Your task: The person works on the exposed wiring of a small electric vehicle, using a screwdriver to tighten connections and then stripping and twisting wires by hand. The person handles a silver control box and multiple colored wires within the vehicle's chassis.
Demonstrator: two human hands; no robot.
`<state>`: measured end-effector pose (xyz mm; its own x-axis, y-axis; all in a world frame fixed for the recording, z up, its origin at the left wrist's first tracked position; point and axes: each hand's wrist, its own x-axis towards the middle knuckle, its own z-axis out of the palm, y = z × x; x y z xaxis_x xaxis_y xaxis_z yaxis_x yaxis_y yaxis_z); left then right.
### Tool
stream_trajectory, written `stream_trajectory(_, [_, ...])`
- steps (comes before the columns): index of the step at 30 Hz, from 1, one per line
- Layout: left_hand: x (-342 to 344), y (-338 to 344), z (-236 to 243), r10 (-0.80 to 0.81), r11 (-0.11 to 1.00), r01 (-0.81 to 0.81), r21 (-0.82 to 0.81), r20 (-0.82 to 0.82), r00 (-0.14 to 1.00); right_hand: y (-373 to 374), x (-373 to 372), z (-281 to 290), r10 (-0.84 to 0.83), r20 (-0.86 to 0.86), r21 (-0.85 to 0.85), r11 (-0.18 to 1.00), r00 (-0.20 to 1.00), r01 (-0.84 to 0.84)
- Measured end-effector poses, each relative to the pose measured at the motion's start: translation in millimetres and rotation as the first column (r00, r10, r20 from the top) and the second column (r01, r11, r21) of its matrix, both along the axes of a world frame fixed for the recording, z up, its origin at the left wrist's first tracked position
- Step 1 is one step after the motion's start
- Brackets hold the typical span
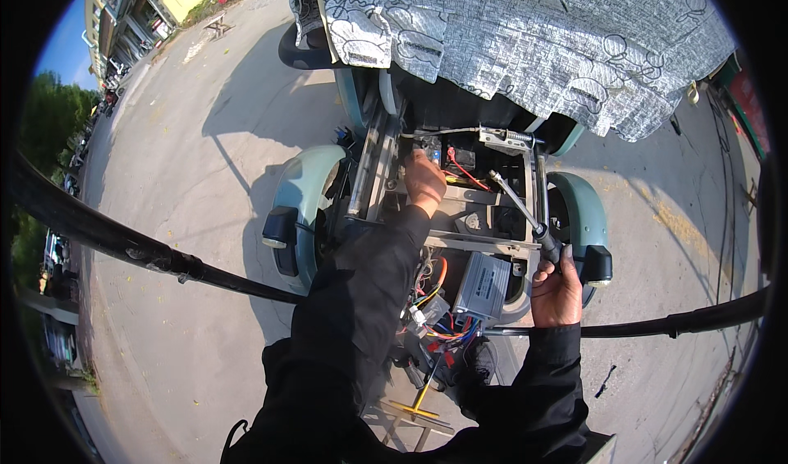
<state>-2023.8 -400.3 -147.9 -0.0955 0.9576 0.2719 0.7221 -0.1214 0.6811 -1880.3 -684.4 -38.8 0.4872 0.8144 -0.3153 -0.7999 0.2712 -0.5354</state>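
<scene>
My left hand [424, 180] reaches down into the open bay of a small teal vehicle, next to the dark batteries [465, 159]. Its fingers are bent together at the battery's left end, and what they hold is hidden. In my right hand [559, 293] is a ratchet wrench [520, 196] with a bright metal shaft and a dark grip. The wrench slants up and left, its head above the bay's right part, apart from the batteries. A red cable [465, 169] runs across the battery top, right of my left hand.
A silver finned controller box [483, 287] sits nearer me, beside loose coloured wires [437, 304]. A silver quilted cover [525, 45] hangs over the far end. Teal fenders [305, 189] flank the bay, and black bars [164, 255] extend to both sides. Concrete ground surrounds the vehicle.
</scene>
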Motion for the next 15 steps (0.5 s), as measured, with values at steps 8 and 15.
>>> stream_trajectory(8, [5.0, 39.0, -33.8, 0.144, 0.989, -0.146, -0.023, -0.088, 0.986, 5.8, 20.8, -0.3, -0.004, 0.045, -0.021, 1.0, 0.999, 0.005])
stream_trajectory(15, [11.1, 37.5, -23.9, 0.263, 0.958, -0.259, -0.123, 0.018, 0.965, 24.0, 18.3, -8.1, -0.008, 0.093, -0.059, 0.998, 0.996, 0.014])
